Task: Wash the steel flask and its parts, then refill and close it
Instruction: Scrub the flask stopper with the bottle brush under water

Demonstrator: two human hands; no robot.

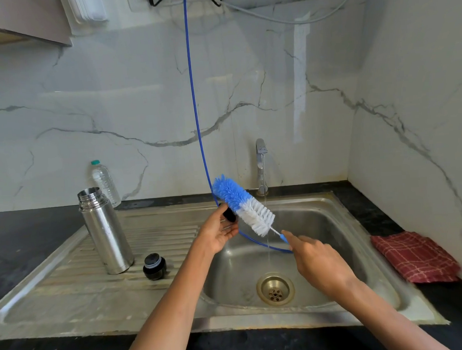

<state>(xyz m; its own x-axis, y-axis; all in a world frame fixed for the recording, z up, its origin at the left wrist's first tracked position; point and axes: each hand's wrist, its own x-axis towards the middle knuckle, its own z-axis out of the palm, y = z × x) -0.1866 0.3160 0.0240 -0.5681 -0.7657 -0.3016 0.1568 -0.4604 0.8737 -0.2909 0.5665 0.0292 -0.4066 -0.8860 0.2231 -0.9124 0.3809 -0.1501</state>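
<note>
The steel flask (105,231) stands upright and uncapped on the sink's ribbed drainboard (163,233). Its black stopper (154,266) lies beside it on the drainboard. My left hand (219,231) holds a small black flask part (229,215) over the basin's left edge. My right hand (315,261) grips the blue handle of a blue-and-white bottle brush (243,203), whose bristles lie against the black part. A thin stream of water runs from the tap (262,167) into the basin (322,223).
A clear plastic bottle (104,182) with a teal cap stands behind the flask by the marble wall. A red checked cloth (416,257) lies on the dark counter right of the sink. A thin blue tube (192,96) hangs from above into the basin.
</note>
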